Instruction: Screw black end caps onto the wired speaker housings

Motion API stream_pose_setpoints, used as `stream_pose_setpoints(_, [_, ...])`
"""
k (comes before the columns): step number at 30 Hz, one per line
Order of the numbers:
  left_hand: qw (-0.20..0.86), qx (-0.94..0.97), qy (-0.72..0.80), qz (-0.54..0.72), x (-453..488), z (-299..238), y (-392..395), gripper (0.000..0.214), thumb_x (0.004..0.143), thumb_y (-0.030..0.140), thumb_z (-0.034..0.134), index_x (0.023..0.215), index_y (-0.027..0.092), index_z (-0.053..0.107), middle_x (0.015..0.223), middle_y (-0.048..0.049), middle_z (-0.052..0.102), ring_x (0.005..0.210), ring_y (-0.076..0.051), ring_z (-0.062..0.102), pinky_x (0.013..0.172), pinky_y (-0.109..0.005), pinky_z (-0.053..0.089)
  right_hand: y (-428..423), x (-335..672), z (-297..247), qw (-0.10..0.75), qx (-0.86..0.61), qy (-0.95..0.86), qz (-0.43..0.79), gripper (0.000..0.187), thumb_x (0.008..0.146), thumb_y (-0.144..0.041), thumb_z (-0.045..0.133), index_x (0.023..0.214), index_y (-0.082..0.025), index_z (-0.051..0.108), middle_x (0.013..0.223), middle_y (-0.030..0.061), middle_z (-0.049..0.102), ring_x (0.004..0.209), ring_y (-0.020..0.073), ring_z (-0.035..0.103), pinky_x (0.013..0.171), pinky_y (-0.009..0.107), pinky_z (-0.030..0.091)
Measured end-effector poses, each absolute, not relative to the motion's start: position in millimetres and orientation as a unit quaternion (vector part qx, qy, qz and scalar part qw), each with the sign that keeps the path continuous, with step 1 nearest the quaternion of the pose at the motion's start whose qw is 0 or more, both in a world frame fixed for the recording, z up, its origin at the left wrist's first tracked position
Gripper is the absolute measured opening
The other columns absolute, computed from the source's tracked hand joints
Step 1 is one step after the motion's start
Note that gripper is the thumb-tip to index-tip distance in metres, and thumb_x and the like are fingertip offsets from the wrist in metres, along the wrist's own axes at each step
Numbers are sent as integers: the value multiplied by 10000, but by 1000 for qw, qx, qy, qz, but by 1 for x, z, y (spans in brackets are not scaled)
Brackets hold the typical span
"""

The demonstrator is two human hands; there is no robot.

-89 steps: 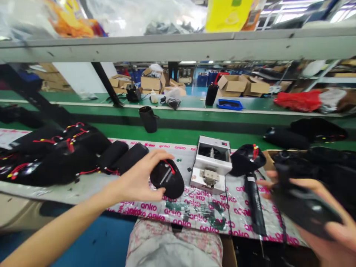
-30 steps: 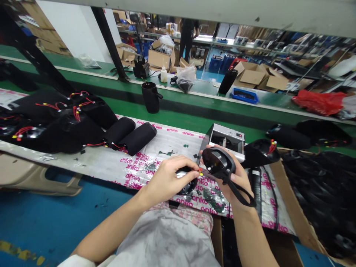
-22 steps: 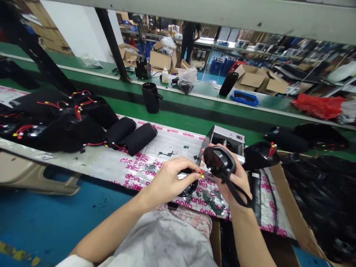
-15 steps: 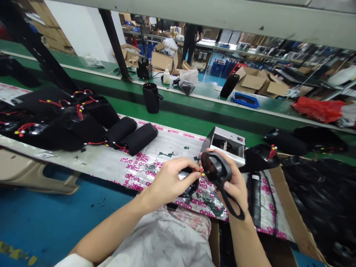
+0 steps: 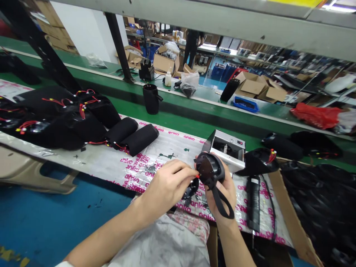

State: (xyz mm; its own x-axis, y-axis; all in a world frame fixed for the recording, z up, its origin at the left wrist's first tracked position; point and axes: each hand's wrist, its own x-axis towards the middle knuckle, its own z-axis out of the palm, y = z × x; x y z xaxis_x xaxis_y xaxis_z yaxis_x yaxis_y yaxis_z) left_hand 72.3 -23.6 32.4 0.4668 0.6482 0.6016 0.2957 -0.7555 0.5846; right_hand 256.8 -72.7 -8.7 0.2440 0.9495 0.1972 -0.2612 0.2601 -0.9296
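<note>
Right hand (image 5: 228, 190) is wrapped around a round black cap (image 5: 210, 170), holding it just above the printed table cover (image 5: 167, 146), in front of the grey metal box (image 5: 226, 147). A black strap (image 5: 220, 200) hangs from the cap in a loop over the wrist. Left hand (image 5: 166, 187) has thumb and forefinger pinched on the end of a thin red wire (image 5: 196, 175), right at the cap's rim. A second dark round part (image 5: 191, 189) lies below the left fingers — contact cannot be told.

Handling, by the look of it: cap light, rigid, smooth plastic — grip around the rim, not by the strap. Wire thin and limp, probably weak at its joint; pinch the tip and pull gently.
</note>
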Motion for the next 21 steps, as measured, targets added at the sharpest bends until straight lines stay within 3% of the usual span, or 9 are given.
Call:
stream_pose_setpoints(4, [150,868,299,367,72,45,-22,135,1074,124,635,1081,172,760,960,-61,773,879,-228,721,814,-380,576,-79,257,-4,669,-425,-476,382,607,987,-478,770,1556,-325,623,1657,85,577,1550,400,541,1338,641,401])
stream_pose_setpoints(12, [27,937,300,174,82,80,-14,195,997,39,614,896,171,717,862,-46,728,806,-252,708,776,-419,482,-80,258,2,676,-427,-533,275,552,1023,-418,753,1561,-345,652,1605,42,642,1526,287,585,1316,419,456])
stream_pose_setpoints(21, [8,944,289,160,91,82,-13,183,970,56,615,852,172,695,849,-64,738,821,-281,730,756,-439,437,-82,263,7,646,-444,-572,243,576,1030,-371,736,1593,-336,618,1621,54,616,1529,279,577,1268,407,530])
